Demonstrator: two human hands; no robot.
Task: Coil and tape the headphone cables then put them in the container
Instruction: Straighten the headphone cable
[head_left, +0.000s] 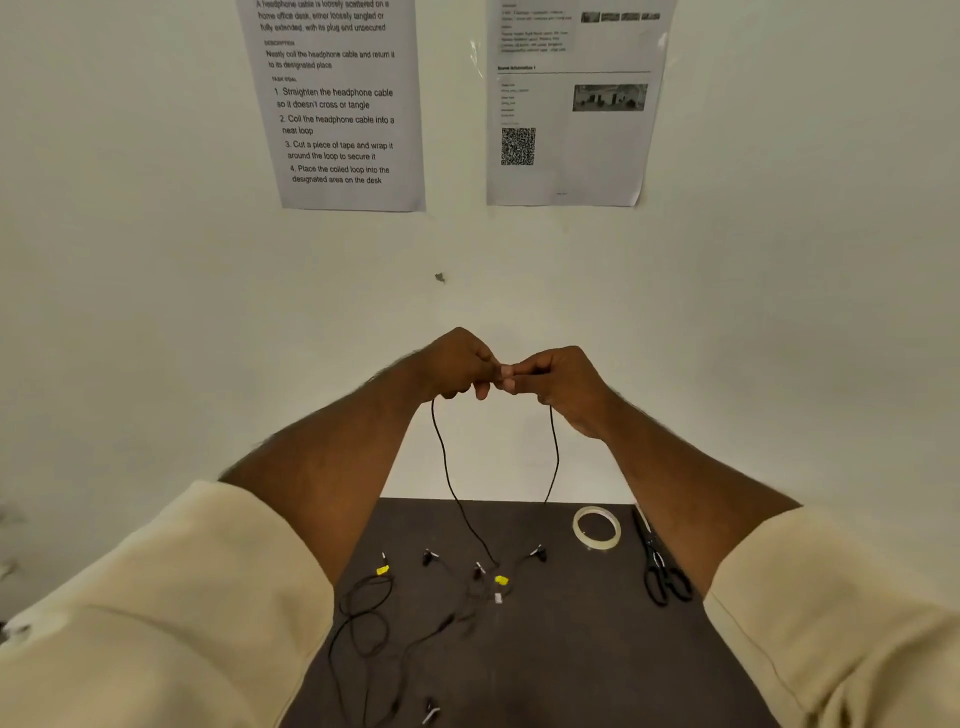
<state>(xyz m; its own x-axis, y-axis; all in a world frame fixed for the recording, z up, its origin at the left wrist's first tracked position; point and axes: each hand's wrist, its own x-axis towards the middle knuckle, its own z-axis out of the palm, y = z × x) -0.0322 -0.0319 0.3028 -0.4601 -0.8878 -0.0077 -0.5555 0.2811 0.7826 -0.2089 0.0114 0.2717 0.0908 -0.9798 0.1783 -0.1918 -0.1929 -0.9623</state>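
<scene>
Both hands are raised in front of the wall, fingertips meeting. The left hand (457, 366) and the right hand (558, 379) are each closed in a pinch on one black headphone cable (447, 467), which hangs from them in two strands down toward the dark desk (571, 649). The left strand runs down to a knot of plugs and earbuds with a yellow tag (501, 579); the right strand fades against the desk's far edge, so its end cannot be traced.

Taking the tape roll (596, 527) as the landmark: the scissors (665, 571) lie just right of it, the yellow-tagged tangle lies left of and nearer than it, and a second cable (363, 613), loosely looped with its own yellow tag, lies further left again.

By my reading the job is barely begun. The held cable is being straightened or started into a loop; no coil is formed, no tape is cut, and no container shows in view.
</scene>
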